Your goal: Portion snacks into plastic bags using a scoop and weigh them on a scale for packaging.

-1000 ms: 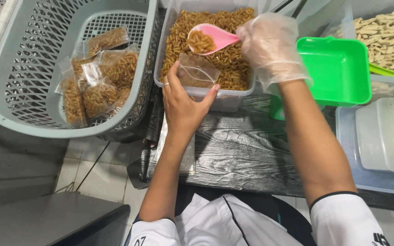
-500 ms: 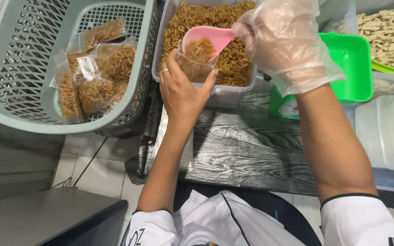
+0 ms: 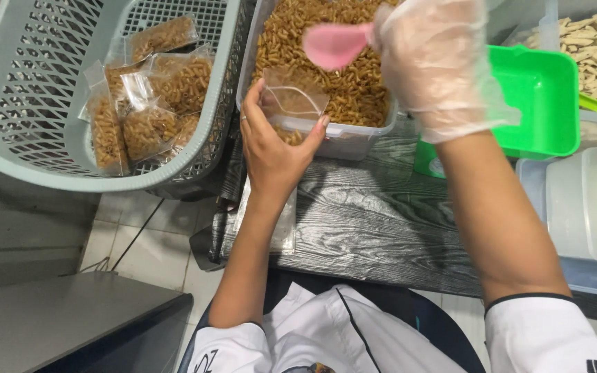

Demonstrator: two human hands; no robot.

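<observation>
The gloved right hand [image 3: 437, 65] had lifted the pink scoop [image 3: 336, 45] clear, fingers curled around its handle; the left hand [image 3: 274, 141] pinched the now part-filled bag [image 3: 291, 103] open.

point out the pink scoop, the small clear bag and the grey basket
pink scoop [image 3: 334, 45], head view, on its bowl
small clear bag [image 3: 293, 101], head view, on its front face
grey basket [image 3: 32, 155], head view, on its near rim

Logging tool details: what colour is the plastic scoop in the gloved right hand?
Pink; the plastic scoop shows best in the head view.
</observation>
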